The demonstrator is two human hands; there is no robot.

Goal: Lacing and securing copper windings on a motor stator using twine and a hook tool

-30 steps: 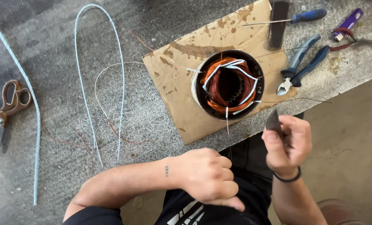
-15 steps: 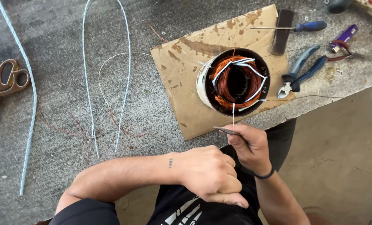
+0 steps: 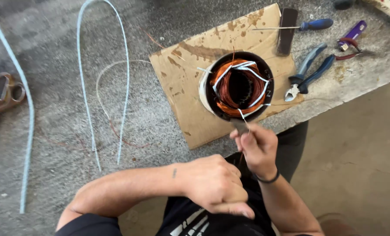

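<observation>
Pinching a small dark flat tool [image 3: 240,126] between thumb and fingertips, the right hand [image 3: 256,146] sits at the near edge of the table [image 3: 64,170], just below the motor stator [image 3: 238,85]. Fingers are closed tight on the tool; its tip points up toward the stator's lower rim, maybe touching it, too blurred to tell. A thin wire [image 3: 243,155] seems to run through the same grip.

The left hand [image 3: 217,185] is curled into a loose fist near the person's torso, below and left of the right hand, forearm lying across the table edge. Cannot tell if it has anything inside; nothing shows between the fingers.

Stator stands open end up on a stained cardboard sheet [image 3: 190,70], copper windings [image 3: 225,94] inside, white insulation strips [image 3: 247,70] crossing the top.

Right of the stator: blue-handled pliers [image 3: 306,74] partly on the cardboard, a blue-handled screwdriver [image 3: 311,25] further back, a dark flat bar [image 3: 287,31] beside it, a purple-handled tool [image 3: 351,35] near the far right edge.

Left part of the table: a long pale blue sleeve bent in a hairpin [image 3: 102,83], another pale blue length [image 3: 22,118] near the left edge, scissors [image 3: 0,98] at far left, a thin loose wire loop [image 3: 105,100].
</observation>
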